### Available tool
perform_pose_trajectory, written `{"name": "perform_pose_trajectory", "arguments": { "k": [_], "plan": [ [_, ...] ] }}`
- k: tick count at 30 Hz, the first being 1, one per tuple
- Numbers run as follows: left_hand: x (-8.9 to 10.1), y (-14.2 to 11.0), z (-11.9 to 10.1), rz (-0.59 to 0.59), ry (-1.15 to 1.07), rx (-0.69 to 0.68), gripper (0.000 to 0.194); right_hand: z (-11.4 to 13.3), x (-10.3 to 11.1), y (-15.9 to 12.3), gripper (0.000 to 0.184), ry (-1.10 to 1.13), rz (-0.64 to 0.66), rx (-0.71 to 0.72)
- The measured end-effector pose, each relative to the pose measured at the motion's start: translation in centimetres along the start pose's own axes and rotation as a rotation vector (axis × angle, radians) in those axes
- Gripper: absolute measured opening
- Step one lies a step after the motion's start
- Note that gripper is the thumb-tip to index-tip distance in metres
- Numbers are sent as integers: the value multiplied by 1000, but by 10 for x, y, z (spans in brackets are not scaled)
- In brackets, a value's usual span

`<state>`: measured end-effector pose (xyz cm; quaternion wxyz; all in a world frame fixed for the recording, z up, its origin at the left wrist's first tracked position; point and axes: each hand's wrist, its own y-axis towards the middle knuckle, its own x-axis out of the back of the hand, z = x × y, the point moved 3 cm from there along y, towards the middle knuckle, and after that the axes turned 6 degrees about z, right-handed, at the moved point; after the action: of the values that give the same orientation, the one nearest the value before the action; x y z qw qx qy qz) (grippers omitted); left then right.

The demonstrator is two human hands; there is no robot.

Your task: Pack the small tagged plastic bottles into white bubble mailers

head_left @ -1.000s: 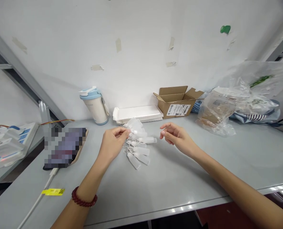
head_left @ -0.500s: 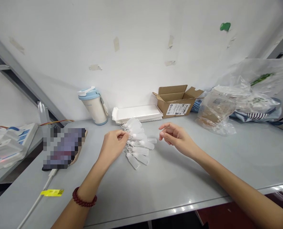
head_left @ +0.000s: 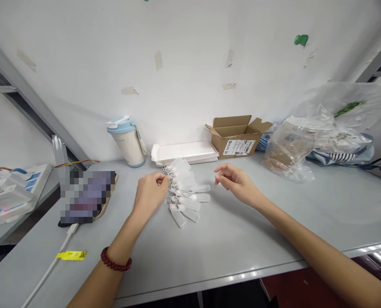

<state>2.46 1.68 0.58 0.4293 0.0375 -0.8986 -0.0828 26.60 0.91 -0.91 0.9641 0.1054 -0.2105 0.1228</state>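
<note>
A bunch of small translucent plastic tags or flat bottles (head_left: 189, 204) with thin white loops lies fanned out on the grey table (head_left: 235, 256). At the loop side of this bunch is my left hand (head_left: 150, 191), thumb and forefinger closed in a pinch. Whatever the pinch holds is too small or hidden to make out; thin white loops lie right beside the fingertips. My right hand (head_left: 235, 182) hovers to the right of the bunch, fingers loosely curved and apart, holding nothing. A dark red bead bracelet (head_left: 115, 261) circles my left wrist.
Behind the bunch lies a stack of flat white boxes or sleeves (head_left: 187, 152), next to an open cardboard box (head_left: 233, 139). A cup with a blue lid (head_left: 128, 145) stands left of them. A phone (head_left: 89, 199) on a cable is at left; clear plastic bags (head_left: 293, 145) at right.
My left hand has drawn slightly left, away from the bunch. One translucent piece at the bunch's right side has shifted a little. My right hand is nearly still.
</note>
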Motion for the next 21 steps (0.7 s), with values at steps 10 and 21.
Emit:
{"name": "perform_pose_trajectory", "arguments": {
  "k": [10, 21],
  "plan": [
    [-6, -2, -1, -172, -62, -95, 35, -31, 4, 35, 16, -546, -185, 102],
    [-10, 4, 6, -207, -67, -99, 36, -13, -7, 105, 18, -920, -135, 76]
  ]
}}
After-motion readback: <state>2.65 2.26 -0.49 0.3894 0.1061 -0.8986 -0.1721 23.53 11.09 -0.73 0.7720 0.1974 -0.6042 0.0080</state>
